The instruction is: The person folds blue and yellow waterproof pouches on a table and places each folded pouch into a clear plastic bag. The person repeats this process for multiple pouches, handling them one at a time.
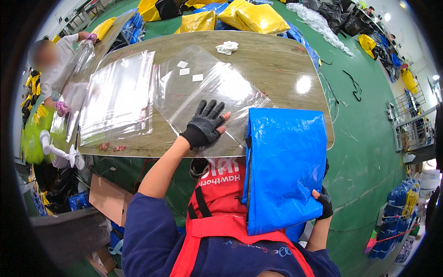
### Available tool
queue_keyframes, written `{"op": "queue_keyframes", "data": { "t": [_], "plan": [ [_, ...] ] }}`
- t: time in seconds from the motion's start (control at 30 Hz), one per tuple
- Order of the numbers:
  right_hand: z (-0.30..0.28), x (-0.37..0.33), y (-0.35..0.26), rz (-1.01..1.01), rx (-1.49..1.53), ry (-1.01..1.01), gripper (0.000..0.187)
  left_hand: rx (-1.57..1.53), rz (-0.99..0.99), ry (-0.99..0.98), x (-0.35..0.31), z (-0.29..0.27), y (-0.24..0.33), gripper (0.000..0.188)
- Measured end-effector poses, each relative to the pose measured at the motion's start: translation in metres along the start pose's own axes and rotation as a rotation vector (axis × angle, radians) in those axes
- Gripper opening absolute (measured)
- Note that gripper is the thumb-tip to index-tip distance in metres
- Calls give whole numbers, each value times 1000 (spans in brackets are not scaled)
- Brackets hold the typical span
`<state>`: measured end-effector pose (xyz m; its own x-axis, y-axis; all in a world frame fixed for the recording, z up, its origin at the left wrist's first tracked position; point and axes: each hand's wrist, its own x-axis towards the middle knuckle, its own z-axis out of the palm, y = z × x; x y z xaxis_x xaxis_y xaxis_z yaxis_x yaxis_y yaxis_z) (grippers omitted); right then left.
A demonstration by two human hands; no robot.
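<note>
My left hand (207, 123), in a black dotted glove with bare thumb and index tips, lies spread on a clear plastic bag (235, 99) on the table. Against my body, my right hand (324, 201) grips the right edge of a folded blue tarpaulin bag (286, 157). The blue bag's far end rests over the table's near edge, and most of my right fingers are hidden by it. Several small white labels (197, 77) lie on the clear plastic beyond my left hand.
A stack of clear plastic bags (117, 99) covers the table's left side. A crumpled white scrap (227, 47) sits near the far edge. Yellow folded bags (251, 17) are piled beyond the table (277, 60). At the left, a co-worker (57, 64) handles clear bags.
</note>
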<state>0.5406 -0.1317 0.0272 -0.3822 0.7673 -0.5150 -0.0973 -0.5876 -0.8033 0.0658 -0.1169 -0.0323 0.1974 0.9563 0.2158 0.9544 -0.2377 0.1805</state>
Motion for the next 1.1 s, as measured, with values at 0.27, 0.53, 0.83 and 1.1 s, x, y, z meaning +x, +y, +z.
{"op": "queue_keyframes", "data": {
  "t": [0.27, 0.53, 0.83, 1.1],
  "plan": [
    [-3, -8, 3, -23, -10, 38, 60, -11, -12, 62, -12, 5, 26, 48],
    [5, -14, 5, -10, -1, 16, 61, -28, 60, 113, -15, 8, 24, 38],
    [17, -21, -2, -38, -28, -5, 58, -644, -167, 135, -5, 4, 7, 42],
    [113, 42, 54, 65, -306, -470, 46, -301, 54, -48, -22, -84, 16, 59]
  ]
}}
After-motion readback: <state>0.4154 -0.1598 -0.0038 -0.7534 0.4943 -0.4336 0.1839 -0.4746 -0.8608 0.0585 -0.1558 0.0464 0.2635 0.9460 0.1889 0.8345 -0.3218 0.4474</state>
